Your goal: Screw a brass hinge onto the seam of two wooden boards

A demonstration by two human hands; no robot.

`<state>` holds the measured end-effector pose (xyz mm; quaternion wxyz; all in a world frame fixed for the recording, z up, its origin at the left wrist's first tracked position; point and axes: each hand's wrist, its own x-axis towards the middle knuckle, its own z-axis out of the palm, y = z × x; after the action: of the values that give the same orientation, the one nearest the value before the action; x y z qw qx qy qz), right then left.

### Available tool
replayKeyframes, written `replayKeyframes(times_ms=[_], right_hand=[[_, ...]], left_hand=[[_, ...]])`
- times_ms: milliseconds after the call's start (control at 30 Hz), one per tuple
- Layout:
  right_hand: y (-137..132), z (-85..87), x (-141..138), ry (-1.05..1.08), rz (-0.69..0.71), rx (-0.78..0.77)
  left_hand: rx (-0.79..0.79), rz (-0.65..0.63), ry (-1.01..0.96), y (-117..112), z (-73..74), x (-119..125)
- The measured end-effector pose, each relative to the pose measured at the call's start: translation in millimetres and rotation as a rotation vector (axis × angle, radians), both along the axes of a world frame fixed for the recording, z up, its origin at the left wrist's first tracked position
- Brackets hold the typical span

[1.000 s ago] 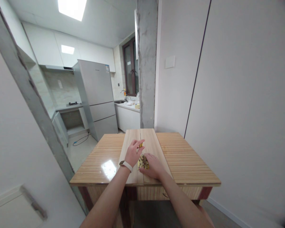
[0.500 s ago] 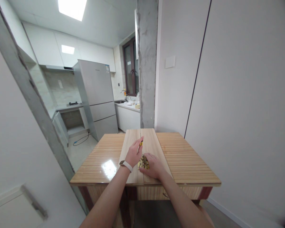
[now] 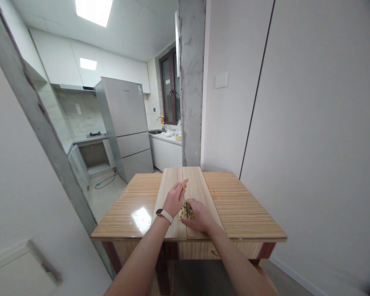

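Observation:
Two light wooden boards [image 3: 200, 185] lie side by side on a striped wooden table [image 3: 240, 205], their seam running away from me. A brass hinge [image 3: 185, 211] lies across the seam near the front. My right hand [image 3: 200, 216] rests flat on the right board, fingers pressing the hinge's right side. My left hand [image 3: 175, 198], with a white band at the wrist, is closed around a small yellow-handled tool [image 3: 183, 187] standing just beyond the hinge. Most of the tool is hidden in the fingers.
A white wall stands close on the right and a grey concrete pillar [image 3: 191, 82] rises behind the table. To the left, an opening leads to a kitchen with a grey fridge [image 3: 126, 123], counter and sink. The table's front edge is near my body.
My left hand has shifted slightly forward and right with the yellow tool. The right hand stays on the hinge.

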<state>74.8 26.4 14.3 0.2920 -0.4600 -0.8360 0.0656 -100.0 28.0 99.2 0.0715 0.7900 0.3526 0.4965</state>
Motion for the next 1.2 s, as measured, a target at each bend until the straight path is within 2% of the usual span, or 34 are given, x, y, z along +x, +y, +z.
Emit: replayKeyframes(times_ms=[200, 533, 800, 1200], right_hand=[[2.0, -0.5, -0.2, -0.011, 0.007, 0.012], [1.1, -1.7, 0.7, -0.008, 0.003, 0.027], [-1.5, 3.2, -0.3, -0.001, 0.011, 0.014], [2.2, -0.1, 2.1, -0.008, 0.015, -0.071]], left_hand=[[0.029, 0.053, 0.064, -2.4, 1.6, 2.4], [0.001, -0.041, 0.026, -0.6, -0.6, 5.6], [-0.010, -0.049, -0.012, 0.3, 1.4, 2.6], [-0.073, 0.065, -0.144, 5.8, 2.0, 0.8]])
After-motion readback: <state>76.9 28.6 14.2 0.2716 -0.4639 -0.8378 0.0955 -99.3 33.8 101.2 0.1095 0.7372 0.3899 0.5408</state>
